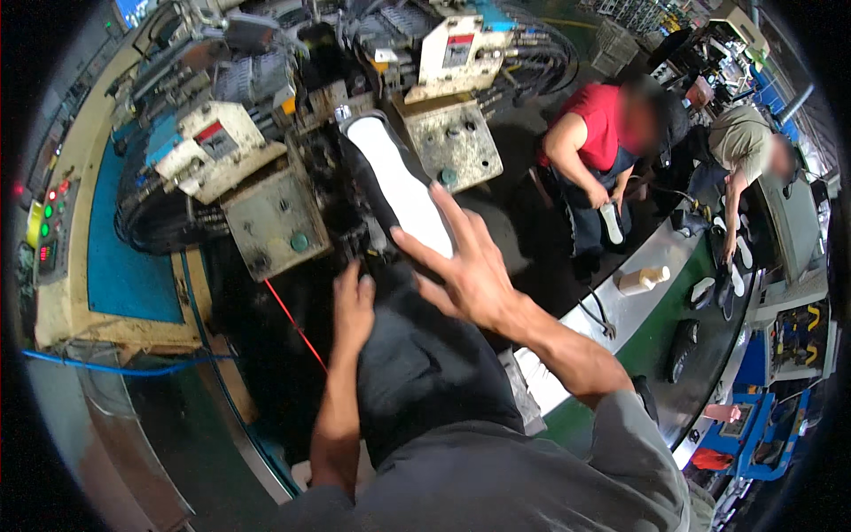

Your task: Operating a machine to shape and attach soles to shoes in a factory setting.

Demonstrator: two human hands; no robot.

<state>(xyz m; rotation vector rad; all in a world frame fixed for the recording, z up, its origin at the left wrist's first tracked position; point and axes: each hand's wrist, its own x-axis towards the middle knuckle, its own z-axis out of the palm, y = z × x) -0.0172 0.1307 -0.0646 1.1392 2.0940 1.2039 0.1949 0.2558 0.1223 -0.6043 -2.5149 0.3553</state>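
A dark shoe upper (364, 176) with a white bottom (390, 168) sits sole-up in the middle of the machine, its toe end pointing away from me. My right hand (474, 275) is at the near, heel end of the shoe, its fingers stretched out and spread across the heel's edges. Contact seems light; whether the fingertips press on it I cannot tell. My left hand (355, 306) is lower and to the left, beside the dark machine parts under the shoe. Its fingers point up, a little apart, with nothing seen in them.
Metal plates (277, 217) and hoses flank the shoe. A control panel (51, 217) with lit buttons is at far left. At right, a green-topped conveyor (651, 328) carries a pale bottle (644, 280) and shoes (683, 350). Two co-workers handle shoe parts beyond it; a blue crate (753, 434) stands lower right.
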